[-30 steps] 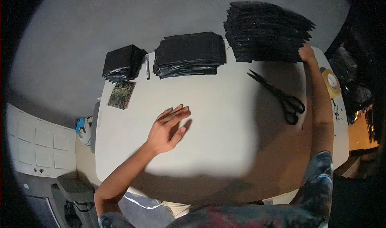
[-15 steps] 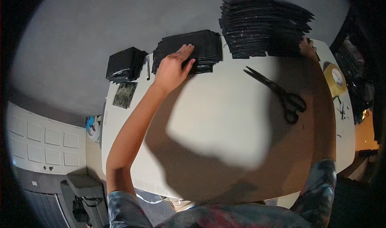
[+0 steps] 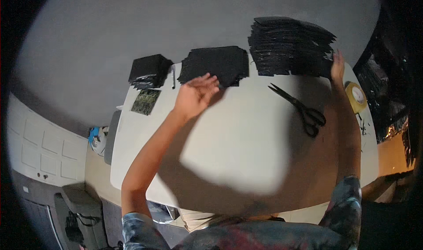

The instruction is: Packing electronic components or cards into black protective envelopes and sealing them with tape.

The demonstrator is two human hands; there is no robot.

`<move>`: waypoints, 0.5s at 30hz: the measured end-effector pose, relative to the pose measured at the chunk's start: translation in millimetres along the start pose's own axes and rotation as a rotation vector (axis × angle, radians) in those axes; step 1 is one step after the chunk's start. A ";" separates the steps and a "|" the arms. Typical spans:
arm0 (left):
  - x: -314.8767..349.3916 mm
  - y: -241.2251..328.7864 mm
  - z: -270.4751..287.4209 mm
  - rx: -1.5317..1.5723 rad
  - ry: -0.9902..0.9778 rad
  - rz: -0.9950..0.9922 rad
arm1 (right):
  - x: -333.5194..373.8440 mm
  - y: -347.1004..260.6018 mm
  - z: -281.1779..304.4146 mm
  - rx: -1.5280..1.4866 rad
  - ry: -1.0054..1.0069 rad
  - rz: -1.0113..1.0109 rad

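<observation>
My left hand (image 3: 197,96) hovers at the near edge of the middle stack of flat black pieces (image 3: 216,65), its fingers apart and nothing in it. My right hand (image 3: 338,68) is stretched upright along the right side of the tall stack of flat black pieces (image 3: 291,49); its fingers look straight and seem to touch that side. Black-handled scissors (image 3: 304,113) lie on the white table (image 3: 238,140), blades pointing to the far left. A smaller black stack (image 3: 149,71) stands at the far left.
A marker (image 3: 173,77) lies between the left and middle stacks. In front of the left stack is a dark patterned square packet (image 3: 146,102). A roll of yellowish tape (image 3: 356,97) rests at the right edge, with black scraps (image 3: 362,124) nearby. A grey wall backs the table.
My left hand has come off the top of the middle stack, toward me. My right hand has straightened along the tall stack's side. The whole view has shifted slightly.
</observation>
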State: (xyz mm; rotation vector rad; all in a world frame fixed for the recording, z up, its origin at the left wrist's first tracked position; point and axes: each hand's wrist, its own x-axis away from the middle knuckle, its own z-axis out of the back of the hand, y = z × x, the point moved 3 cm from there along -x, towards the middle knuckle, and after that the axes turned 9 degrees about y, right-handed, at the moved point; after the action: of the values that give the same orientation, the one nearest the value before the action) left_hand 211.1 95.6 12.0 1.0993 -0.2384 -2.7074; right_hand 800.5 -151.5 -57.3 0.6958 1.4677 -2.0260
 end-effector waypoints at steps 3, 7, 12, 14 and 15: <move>66.7 40.3 29.5 -0.195 -0.090 -0.164 | 32.2 -54.9 25.4 0.080 0.075 0.079; 124.8 100.7 25.0 -0.182 -0.189 -0.165 | 93.1 -86.5 61.2 -0.244 -0.107 0.063; 124.7 123.5 35.9 -0.094 -0.166 0.002 | 280.7 -296.7 52.5 -0.275 -0.684 0.858; 116.7 110.6 35.9 -0.083 -0.131 0.143 | 327.9 -365.4 39.8 -0.165 -0.907 0.826; 120.6 90.1 28.3 -0.112 -0.063 0.125 | 342.5 -388.0 31.0 -0.170 -0.907 0.834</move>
State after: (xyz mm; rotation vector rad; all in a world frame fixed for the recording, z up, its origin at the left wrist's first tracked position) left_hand 118.8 -19.8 -28.1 0.9370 -0.1570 -2.6120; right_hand 284.3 -121.5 -18.4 0.1776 0.6241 -1.2431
